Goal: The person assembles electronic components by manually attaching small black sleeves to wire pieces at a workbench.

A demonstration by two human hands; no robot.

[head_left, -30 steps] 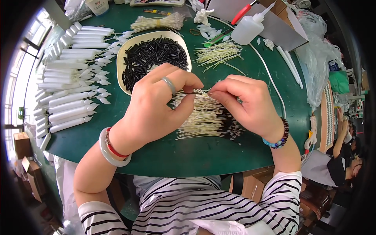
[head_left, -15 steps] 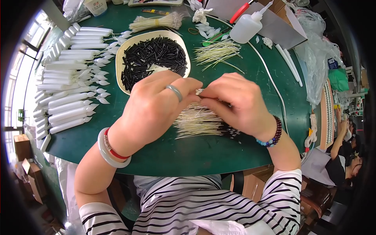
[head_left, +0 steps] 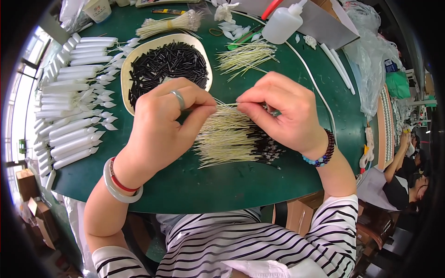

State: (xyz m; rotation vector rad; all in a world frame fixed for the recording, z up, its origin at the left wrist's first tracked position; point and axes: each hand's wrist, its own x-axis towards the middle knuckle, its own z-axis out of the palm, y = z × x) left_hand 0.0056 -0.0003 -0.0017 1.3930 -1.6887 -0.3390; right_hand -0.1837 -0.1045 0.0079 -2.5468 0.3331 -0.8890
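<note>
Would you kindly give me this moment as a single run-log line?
left hand: pinches thin pale stick | right hand: pinches same stick | below: pile of pale sticks | beside: dish of black tubes | surface: green table

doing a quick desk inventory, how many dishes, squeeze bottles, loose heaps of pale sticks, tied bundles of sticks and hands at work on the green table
oval dish of black tubes: 1
squeeze bottle: 1
loose heaps of pale sticks: 2
tied bundle of sticks: 1
hands, left hand and right hand: 2
total: 7

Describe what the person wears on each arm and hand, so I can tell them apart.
The left hand has a silver ring; its wrist carries a pale bangle and a thin red band. The right hand wears a dark red and blue bead bracelet. Both sleeves are black-and-white striped.
</note>
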